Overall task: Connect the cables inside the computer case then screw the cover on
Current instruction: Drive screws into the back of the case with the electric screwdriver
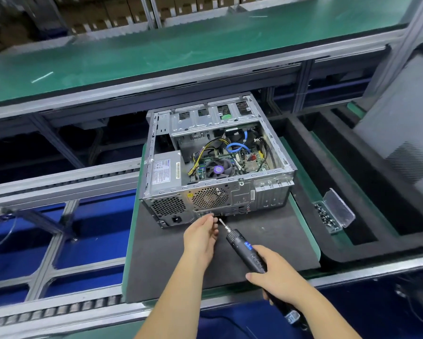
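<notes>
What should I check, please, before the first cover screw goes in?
1. Cover on the case: not ok, inside open to view.
2. Cables connected: cannot tell.
3. Driver gripped by right hand: ok.
4. Screw at the bit, by the left hand fingertips: cannot tell.
5. Screw box open: ok.
6. Case flat on the mat: ok.

Green conveyor belt (181,52), cardboard boxes (102,15) behind, blue floor (88,243), roller track (58,311).
</notes>
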`<state>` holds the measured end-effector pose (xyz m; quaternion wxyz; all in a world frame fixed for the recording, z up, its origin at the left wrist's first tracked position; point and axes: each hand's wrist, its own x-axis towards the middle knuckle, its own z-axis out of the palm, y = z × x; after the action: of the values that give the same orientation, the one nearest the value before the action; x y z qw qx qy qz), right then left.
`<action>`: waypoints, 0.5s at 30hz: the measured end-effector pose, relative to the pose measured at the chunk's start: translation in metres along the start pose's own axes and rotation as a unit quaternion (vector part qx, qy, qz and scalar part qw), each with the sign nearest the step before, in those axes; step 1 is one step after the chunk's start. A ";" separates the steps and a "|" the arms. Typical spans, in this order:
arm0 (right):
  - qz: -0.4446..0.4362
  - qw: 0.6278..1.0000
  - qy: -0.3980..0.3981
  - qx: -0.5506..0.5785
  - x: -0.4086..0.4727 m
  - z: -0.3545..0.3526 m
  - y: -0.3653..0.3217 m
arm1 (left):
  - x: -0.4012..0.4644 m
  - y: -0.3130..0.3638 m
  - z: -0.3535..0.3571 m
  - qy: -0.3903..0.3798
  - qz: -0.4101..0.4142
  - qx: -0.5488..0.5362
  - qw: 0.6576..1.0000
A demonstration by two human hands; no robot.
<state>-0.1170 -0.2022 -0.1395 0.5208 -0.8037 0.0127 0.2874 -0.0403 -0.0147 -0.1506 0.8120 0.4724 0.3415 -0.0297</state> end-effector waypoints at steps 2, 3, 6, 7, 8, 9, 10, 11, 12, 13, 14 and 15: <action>-0.013 1.000 -0.008 -0.007 0.003 0.004 -0.006 | 0.000 0.007 -0.007 -0.011 -0.010 -0.032 0.999; -0.017 1.000 -0.012 -0.010 0.004 0.005 -0.008 | -0.001 0.010 -0.010 -0.016 -0.008 -0.033 0.999; -0.028 0.999 -0.021 -0.024 0.007 0.009 -0.014 | -0.001 0.014 -0.018 -0.025 -0.011 -0.035 0.999; -0.030 0.999 -0.023 -0.027 0.008 0.011 -0.016 | -0.001 0.014 -0.020 -0.025 -0.013 -0.036 0.999; -0.032 0.999 -0.024 -0.029 0.008 0.012 -0.017 | 0.000 0.015 -0.023 -0.025 -0.013 -0.034 0.999; -0.033 0.999 -0.024 -0.031 0.009 0.013 -0.017 | 0.002 0.015 -0.025 -0.025 -0.012 -0.027 0.999; -0.033 0.999 -0.025 -0.032 0.009 0.014 -0.018 | 0.003 0.015 -0.027 -0.026 -0.010 -0.017 0.999; -0.033 0.999 -0.026 -0.033 0.010 0.015 -0.018 | 0.004 0.015 -0.029 -0.030 -0.007 -0.009 0.999; -0.033 0.999 -0.027 -0.033 0.010 0.015 -0.019 | 0.004 0.015 -0.030 -0.035 -0.006 -0.005 0.999; -0.033 0.998 -0.028 -0.036 0.011 0.016 -0.019 | 0.005 0.014 -0.031 -0.039 -0.005 -0.006 0.999; -0.035 0.998 -0.029 -0.039 0.011 0.016 -0.020 | 0.006 0.014 -0.032 -0.043 -0.004 -0.008 0.999; -0.036 0.998 -0.029 -0.042 0.012 0.016 -0.020 | 0.007 0.014 -0.033 -0.044 -0.003 -0.007 0.999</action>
<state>-0.1082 -0.1760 -0.1332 0.4965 -0.8164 -0.0432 0.2918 -0.0472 0.0208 -0.1549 0.8294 0.4640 0.3072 -0.0498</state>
